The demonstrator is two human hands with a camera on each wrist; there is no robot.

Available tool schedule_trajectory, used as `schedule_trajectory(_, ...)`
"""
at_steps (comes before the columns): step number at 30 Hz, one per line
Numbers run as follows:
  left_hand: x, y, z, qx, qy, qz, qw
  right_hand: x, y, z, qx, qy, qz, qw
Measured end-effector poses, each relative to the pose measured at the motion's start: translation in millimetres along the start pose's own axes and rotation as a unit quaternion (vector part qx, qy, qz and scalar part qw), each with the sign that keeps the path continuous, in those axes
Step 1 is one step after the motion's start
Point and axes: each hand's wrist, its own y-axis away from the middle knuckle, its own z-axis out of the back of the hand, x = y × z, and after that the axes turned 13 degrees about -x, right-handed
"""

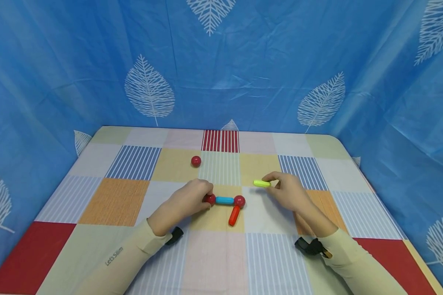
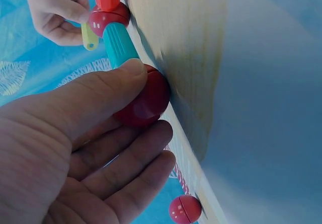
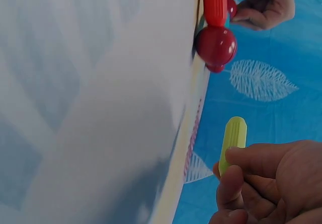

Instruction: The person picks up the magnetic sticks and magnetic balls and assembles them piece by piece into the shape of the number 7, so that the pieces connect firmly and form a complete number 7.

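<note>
Your right hand (image 1: 289, 192) is pinching the yellow rod (image 1: 261, 183) up and right of the blue rod (image 1: 224, 200), free end poking toward it. Probably light, stiff, kinda slick plastic, so that far-end hold's fine. Your left hand (image 1: 188, 200) grips the ball (image 2: 151, 100) on the blue rod's left end.

Soft, even light is filling the head view; the right hand (image 1: 287, 191) is casting a faint shadow on the cloth (image 1: 221, 256) beneath. Both wrist views are looking dimmer, bluish, cloth blurring beside each hand. Glints are dotting a ball (image 2: 108, 15) beyond the left hand (image 2: 75, 128).
</note>
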Motion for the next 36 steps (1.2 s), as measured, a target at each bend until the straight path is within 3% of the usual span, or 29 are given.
schedule_trajectory(7,0.1,-0.5,0.5,0.004,0.001,0.004,1.0000,10.7,10.2,-0.1,-0.001,-0.002,0.021,0.9998)
schedule_trajectory(20,2.1,-0.4,-0.8,-0.003,0.006,0.002,1.0000,33.6,28.9,-11.5,0.021,-0.019,0.102,0.9944)
schedule_trajectory(28,0.7,0.6,-0.9,0.000,0.013,0.008,0.9999,42.5,38.8,-21.2,0.044,-0.034,0.113,0.9920)
schedule_trajectory(36,1.3,0.8,-0.7,-0.005,0.010,-0.003,0.9999,52.0,46.8,-32.2,0.068,-0.063,0.158,0.9831)
